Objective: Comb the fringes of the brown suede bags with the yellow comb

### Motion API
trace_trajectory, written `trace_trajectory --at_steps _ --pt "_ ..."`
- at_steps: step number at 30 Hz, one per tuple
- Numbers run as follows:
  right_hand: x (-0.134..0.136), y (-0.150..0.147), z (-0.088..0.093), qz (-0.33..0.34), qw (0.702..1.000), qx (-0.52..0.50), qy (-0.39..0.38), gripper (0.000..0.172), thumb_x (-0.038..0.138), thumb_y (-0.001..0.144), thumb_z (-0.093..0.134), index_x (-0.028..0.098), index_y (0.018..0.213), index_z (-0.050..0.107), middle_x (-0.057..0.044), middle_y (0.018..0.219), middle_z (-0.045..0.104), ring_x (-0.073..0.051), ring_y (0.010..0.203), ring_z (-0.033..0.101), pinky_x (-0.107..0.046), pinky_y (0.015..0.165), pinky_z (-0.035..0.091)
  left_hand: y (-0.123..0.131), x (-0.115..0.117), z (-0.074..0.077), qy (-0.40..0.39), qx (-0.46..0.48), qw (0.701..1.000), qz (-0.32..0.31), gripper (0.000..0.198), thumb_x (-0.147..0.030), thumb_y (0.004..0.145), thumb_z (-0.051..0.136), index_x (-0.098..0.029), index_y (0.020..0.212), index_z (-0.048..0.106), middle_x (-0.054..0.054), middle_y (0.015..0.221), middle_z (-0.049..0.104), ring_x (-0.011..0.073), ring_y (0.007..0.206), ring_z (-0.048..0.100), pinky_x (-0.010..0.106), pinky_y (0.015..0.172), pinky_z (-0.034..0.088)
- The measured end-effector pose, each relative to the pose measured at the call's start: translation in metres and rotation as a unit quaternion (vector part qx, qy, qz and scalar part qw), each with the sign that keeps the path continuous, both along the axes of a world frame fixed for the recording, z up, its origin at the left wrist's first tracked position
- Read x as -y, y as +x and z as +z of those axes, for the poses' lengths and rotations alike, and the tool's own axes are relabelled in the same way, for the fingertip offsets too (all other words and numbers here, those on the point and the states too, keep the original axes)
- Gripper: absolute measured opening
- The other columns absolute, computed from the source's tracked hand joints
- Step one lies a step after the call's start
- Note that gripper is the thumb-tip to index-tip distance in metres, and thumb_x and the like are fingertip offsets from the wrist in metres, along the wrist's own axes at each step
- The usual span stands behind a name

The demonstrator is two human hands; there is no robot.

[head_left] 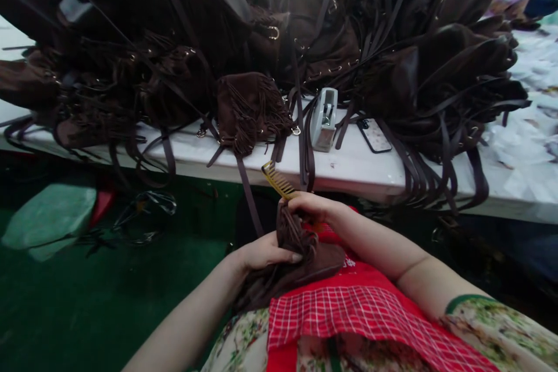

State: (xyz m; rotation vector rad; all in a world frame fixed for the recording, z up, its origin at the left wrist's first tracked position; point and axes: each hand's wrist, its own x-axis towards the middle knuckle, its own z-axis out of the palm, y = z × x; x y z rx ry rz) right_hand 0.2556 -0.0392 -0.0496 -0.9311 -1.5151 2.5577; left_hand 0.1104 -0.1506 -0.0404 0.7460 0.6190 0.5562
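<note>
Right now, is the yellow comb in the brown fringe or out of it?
Out, as far as shows: the yellow comb has bare teeth above the brown fringe; its end in the right hand is hidden.

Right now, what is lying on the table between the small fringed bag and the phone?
In the head view, a grey device stands there, with dark straps on both sides.

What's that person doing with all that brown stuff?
A person in a red apron has a brown fringed piece over their lap. The left hand grips its gathered strands, while the right hand holds a yellow comb just above them, its visible teeth clear of the strands. On the white table in front, brown bags are heaped up.
</note>
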Motion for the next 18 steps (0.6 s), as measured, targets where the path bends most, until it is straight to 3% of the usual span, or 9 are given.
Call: trace_trajectory --at_steps 3,5,8,11,14,18 --pt "-0.004 0.008 0.008 -0.016 0.974 0.093 0.204 0.028 0.018 0.065 0.060 0.014 0.093 0.059 -0.001 0.079 0.062 -0.011 0.065 0.055 -0.020 0.055 0.044 -0.007 0.005 -0.004 -0.047 -0.007 0.999 0.027 0.041 -0.026 0.066 0.078 -0.013 0.103 0.065 0.006 0.096 0.067 0.0218 0.094 0.060 0.037 0.095 0.040" --pt "-0.007 0.016 0.017 -0.030 0.945 0.122 0.303 0.034 0.029 0.072 0.064 0.014 0.103 0.059 -0.004 0.093 0.064 -0.015 0.082 0.057 -0.025 0.072 0.046 -0.012 0.007 -0.007 -0.068 -0.005 0.997 0.034 0.041 -0.023 0.067 0.078 -0.014 0.104 0.065 0.005 0.096 0.068 0.0204 0.093 0.060 0.035 0.093 0.040" --pt "-0.003 0.028 0.030 -0.055 0.903 0.137 0.403 0.035 0.044 0.087 0.050 0.014 0.102 0.059 -0.005 0.085 0.065 -0.015 0.076 0.057 -0.028 0.071 0.044 -0.015 0.008 -0.010 -0.086 -0.003 0.995 0.046 0.041 -0.020 0.067 0.077 -0.015 0.106 0.065 0.005 0.098 0.068 0.0195 0.094 0.060 0.035 0.094 0.040" --pt "0.011 0.041 0.037 -0.052 0.863 0.105 0.491 0.026 0.039 0.087 0.052 0.015 0.096 0.059 -0.004 0.081 0.064 -0.014 0.072 0.056 -0.026 0.068 0.043 -0.016 0.009 -0.009 -0.080 0.003 0.994 0.069 0.038 -0.017 0.067 0.076 -0.014 0.103 0.066 0.006 0.098 0.069 0.0195 0.094 0.061 0.034 0.094 0.040" --pt "0.026 0.050 0.036 0.018 0.829 0.066 0.555 0.020 0.033 0.091 0.048 0.017 0.095 0.060 -0.005 0.085 0.063 -0.014 0.077 0.057 -0.024 0.069 0.042 -0.018 0.010 -0.008 -0.086 0.015 0.993 0.078 0.039 -0.016 0.066 0.076 -0.015 0.103 0.067 0.006 0.101 0.069 0.0203 0.095 0.061 0.035 0.094 0.041" --pt "0.039 0.050 0.030 0.186 0.762 0.086 0.615 0.027 0.033 0.094 0.043 0.018 0.111 0.057 -0.007 0.090 0.063 -0.017 0.080 0.058 -0.026 0.068 0.042 -0.021 0.014 -0.007 -0.096 0.013 0.993 0.068 0.049 -0.017 0.061 0.079 -0.013 0.108 0.065 0.008 0.103 0.069 0.0254 0.101 0.061 0.040 0.098 0.039"
